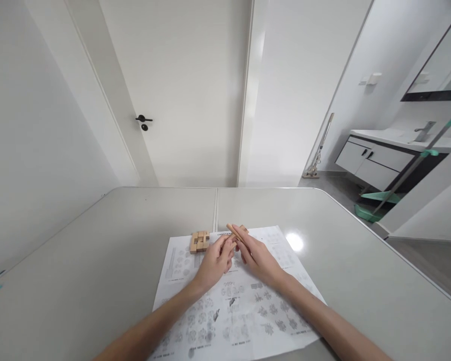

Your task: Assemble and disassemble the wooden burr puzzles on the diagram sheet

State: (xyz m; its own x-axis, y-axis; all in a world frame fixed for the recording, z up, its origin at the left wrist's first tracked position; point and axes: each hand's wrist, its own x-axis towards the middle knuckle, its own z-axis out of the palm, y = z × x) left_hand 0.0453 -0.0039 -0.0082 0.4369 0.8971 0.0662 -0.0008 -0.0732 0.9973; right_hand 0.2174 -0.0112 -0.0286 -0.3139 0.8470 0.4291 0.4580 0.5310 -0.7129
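Both my hands meet above a large printed sheet covered in small grey diagrams. Light wooden puzzle pieces are gripped between them, one a slim stick pointing up and to the left. My right hand closes over these pieces from the right. From the left, my left hand pinches them with curled fingers. How the pieces fit together is mostly hidden by the fingers. Just left of my left hand, a blocky cluster of wooden puzzle pieces rests at the sheet's upper left edge.
The sheet lies on a pale folding table with a seam down its middle. Beyond the table stands a white door with a black handle. At the right are a mop, a sink cabinet and a green dustpan.
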